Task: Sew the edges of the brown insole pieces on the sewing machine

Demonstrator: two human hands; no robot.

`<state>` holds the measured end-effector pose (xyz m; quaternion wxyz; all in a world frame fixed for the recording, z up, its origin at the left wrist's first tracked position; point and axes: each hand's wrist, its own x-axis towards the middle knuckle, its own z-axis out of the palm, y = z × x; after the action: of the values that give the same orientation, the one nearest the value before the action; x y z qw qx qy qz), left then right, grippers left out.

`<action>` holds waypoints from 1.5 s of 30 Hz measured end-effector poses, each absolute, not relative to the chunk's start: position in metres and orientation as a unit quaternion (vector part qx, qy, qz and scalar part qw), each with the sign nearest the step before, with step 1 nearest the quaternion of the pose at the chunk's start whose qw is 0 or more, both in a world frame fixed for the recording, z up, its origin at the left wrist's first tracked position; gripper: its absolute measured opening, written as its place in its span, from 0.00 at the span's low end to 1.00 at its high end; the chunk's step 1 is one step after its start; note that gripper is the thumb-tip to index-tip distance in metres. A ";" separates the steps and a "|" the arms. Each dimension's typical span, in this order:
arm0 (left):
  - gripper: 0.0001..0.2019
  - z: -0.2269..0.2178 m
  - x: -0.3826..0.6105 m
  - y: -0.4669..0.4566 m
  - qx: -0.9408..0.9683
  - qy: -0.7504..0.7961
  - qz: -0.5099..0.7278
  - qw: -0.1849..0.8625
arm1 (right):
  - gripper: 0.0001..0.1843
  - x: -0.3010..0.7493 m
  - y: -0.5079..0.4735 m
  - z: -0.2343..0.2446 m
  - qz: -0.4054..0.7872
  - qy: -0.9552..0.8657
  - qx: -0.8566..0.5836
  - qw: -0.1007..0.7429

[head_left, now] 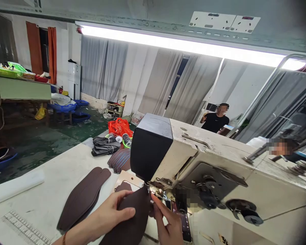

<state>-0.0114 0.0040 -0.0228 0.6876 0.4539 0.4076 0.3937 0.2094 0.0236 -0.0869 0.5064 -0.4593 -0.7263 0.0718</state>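
A dark brown leather-like panel (pixel 132 217) is tilted up at the sewing machine (pixel 165 153), its upper tip close under the machine's needle area. My left hand (pixel 114 207) grips the panel from the left, thumb lying on its face and the other fingers at its far edge. On the right side, my right hand (pixel 167 217) is pinched at the panel's edge close to the presser foot; what lies between the fingertips is partly hidden. Left of my hands, a stack of similar brown panels (pixel 84 195) rests on the white table (pixel 48 194).
Behind lie fanned brown pieces (pixel 119 159), a tied dark bundle (pixel 105 145), thread spools (pixel 119 139) and a red plastic bag (pixel 120 127). A phone (pixel 185 226) sits beneath the machine arm. A ruler (pixel 25 226) is at the lower left. Two people are beyond the machine.
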 end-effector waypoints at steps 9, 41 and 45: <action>0.35 -0.021 -0.023 -0.002 0.455 0.298 0.382 0.747 | 0.15 0.211 0.023 -0.088 0.133 -0.699 -0.467 0.525; 0.34 -0.037 -0.012 0.016 0.437 0.336 0.427 0.717 | 0.16 0.211 0.025 -0.086 0.178 -0.689 -0.476 0.517; 0.36 -0.041 -0.003 0.015 0.417 0.334 0.454 0.713 | 0.16 0.211 0.026 -0.086 0.185 -0.696 -0.475 0.506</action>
<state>-0.0029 0.0153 -0.0412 0.7130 0.4169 0.3344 0.4538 0.2114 0.0258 -0.0861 0.5059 -0.4750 -0.6960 0.1845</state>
